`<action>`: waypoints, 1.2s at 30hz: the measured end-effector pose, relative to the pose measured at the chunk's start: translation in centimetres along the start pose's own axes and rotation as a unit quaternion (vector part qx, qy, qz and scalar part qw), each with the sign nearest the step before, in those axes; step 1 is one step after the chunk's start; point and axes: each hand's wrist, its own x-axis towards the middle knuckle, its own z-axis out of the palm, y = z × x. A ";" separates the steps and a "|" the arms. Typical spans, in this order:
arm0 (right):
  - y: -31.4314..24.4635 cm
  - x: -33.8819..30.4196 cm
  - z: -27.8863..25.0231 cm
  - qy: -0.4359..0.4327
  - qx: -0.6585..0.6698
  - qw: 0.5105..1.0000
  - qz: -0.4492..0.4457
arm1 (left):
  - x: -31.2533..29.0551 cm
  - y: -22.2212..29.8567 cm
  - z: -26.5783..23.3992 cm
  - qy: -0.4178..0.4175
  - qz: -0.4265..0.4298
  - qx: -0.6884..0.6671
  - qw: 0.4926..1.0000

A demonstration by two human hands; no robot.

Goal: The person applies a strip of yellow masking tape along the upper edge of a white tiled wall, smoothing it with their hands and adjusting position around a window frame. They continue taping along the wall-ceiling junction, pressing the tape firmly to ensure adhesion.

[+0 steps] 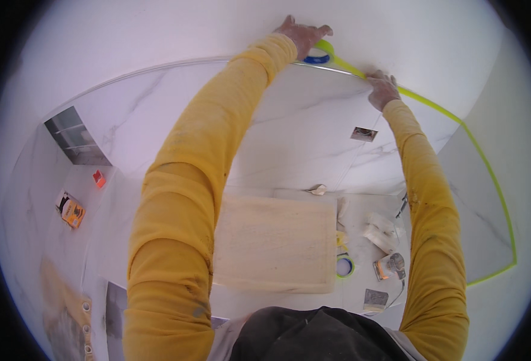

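Note:
A roll of bright yellow tape with a blue core [317, 56] is held at the upper middle by my left hand [302, 37], whose fingers grip its upper side. From the roll a taut strip of yellow tape [348, 68] runs right to my right hand [384, 90]. That hand lies against the wall at the tape, its fingers bent but apart, pressing the strip along the top edge of the marbled tiles. Beyond it, the applied tape [437, 107] follows the tile edge to the right and down the side wall. A pale metallic trim [157, 67] without tape continues to the left.
Below my arms is a pale board [274, 243]. To its right lie another tape roll [345, 266], a power sander [389, 265] with a cord and crumpled white material [379, 231]. An outlet opening [363, 133] and a wall niche [76, 137] break the tiles. An orange-and-black package [70, 210] sits left.

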 end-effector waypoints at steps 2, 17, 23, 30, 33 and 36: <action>0.0 0.5 -0.1 -0.039 0.010 0.999 0.003 | -1.8 -3.3 -0.6 0.000 -0.011 0.068 0.998; -0.1 0.5 1.5 -0.025 -0.038 0.999 0.012 | -25.2 -25.6 -7.3 0.079 -0.275 0.296 0.911; -0.5 0.0 0.0 -0.065 -0.067 0.994 0.051 | -22.6 -28.8 -4.6 0.164 -0.362 0.010 0.917; 1.9 2.0 1.4 -0.094 -0.058 0.992 0.067 | -20.7 -33.5 -0.4 0.357 -0.164 -0.645 0.655; 2.7 0.5 2.0 -0.099 -0.002 0.990 0.105 | -20.1 -29.7 0.0 0.421 -0.235 -0.604 0.635; 2.5 0.8 1.5 -0.071 -0.001 0.991 0.110 | -20.0 -32.1 -0.1 0.462 -0.372 -0.464 0.658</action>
